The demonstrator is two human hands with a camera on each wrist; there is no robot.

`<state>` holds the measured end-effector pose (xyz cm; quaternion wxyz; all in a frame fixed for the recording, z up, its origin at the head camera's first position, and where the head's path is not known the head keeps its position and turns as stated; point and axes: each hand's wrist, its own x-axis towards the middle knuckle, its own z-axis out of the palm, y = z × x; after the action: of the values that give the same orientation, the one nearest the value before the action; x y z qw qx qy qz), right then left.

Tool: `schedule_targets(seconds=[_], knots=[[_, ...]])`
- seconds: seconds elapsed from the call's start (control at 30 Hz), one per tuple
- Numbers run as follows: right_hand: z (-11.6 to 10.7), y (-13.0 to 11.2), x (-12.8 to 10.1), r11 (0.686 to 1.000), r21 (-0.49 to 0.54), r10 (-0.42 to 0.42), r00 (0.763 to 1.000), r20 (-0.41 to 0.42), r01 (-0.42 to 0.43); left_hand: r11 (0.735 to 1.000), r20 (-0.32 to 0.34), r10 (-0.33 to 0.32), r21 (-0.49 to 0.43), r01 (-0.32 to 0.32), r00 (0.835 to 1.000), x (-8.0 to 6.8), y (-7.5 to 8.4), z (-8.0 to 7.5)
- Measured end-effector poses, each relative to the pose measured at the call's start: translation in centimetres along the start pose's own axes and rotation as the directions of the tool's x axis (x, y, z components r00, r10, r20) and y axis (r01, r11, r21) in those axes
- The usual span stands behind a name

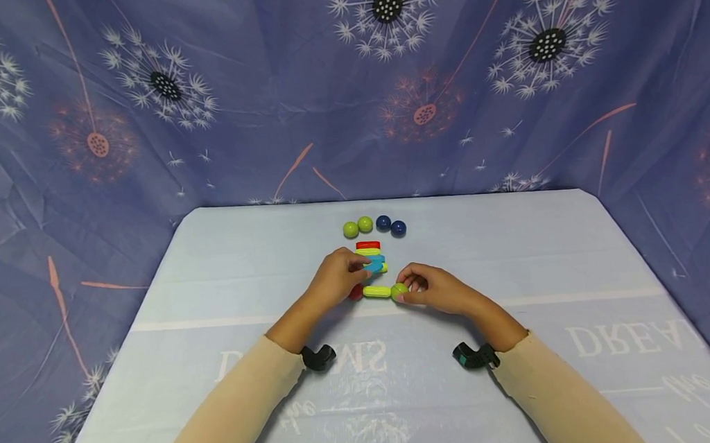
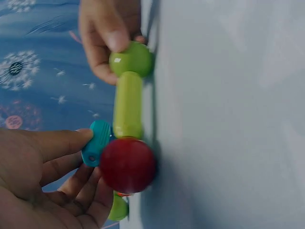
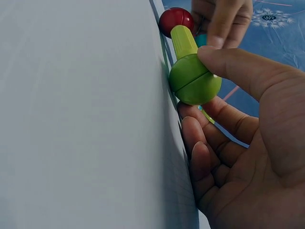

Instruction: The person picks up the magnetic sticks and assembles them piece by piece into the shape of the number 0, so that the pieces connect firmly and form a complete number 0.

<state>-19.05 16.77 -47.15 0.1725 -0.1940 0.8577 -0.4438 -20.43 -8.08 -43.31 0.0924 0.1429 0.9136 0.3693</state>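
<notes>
My right hand (image 1: 438, 290) pinches the glossy green plastic ball (image 1: 399, 290) at one end of the ribbed yellow-green plastic rod (image 1: 376, 291), which lies on the pale blue tablecloth (image 1: 221, 274). A shiny red plastic ball (image 2: 127, 164) caps the rod's other end. My left hand (image 1: 334, 279) pinches a ribbed teal plastic piece (image 2: 96, 142) just beside it.

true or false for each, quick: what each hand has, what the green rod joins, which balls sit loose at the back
1. The right hand holds a green ball. True.
2. The green rod joins that ball to a red ball. True.
3. The left hand holds a red rod. False: its fingers hold a teal piece.
4. Four red balls lie loose at the back. False: two green balls and two dark blue balls.
</notes>
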Motion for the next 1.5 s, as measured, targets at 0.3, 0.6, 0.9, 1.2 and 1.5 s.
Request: schedule_targets(seconds=[0.3, 0.6, 0.9, 1.2, 1.5], knots=[[0.0, 0.0, 0.0, 1.000, -0.007, 0.020, 1.000, -0.005, -0.020, 0.988, -0.032, -0.072, -0.136, 0.067, 0.997, -1.1, 0.2, -1.4], [0.2, -0.1, 0.0, 0.999, -0.010, 0.032, 0.999, -0.030, -0.032, 0.945, -0.028, -0.172, -0.288, 0.157, 0.985, -1.9, -0.9, -1.8], [0.3, 0.0, 0.1, 0.998, -0.010, 0.053, 0.996, -0.070, -0.054, 0.892, -0.003, -0.237, -0.398, 0.216, 0.971, -2.7, -1.9, -1.9], [0.3, -0.1, 0.0, 0.999, -0.004, 0.048, 0.995, -0.090, -0.048, 0.897, 0.042, -0.247, -0.367, 0.245, 0.968, -3.6, -2.5, -1.5], [0.2, -0.2, 0.1, 0.999, -0.007, 0.048, 0.994, -0.096, -0.049, 0.890, 0.033, -0.268, -0.375, 0.260, 0.963, -4.1, -2.7, -1.1]])
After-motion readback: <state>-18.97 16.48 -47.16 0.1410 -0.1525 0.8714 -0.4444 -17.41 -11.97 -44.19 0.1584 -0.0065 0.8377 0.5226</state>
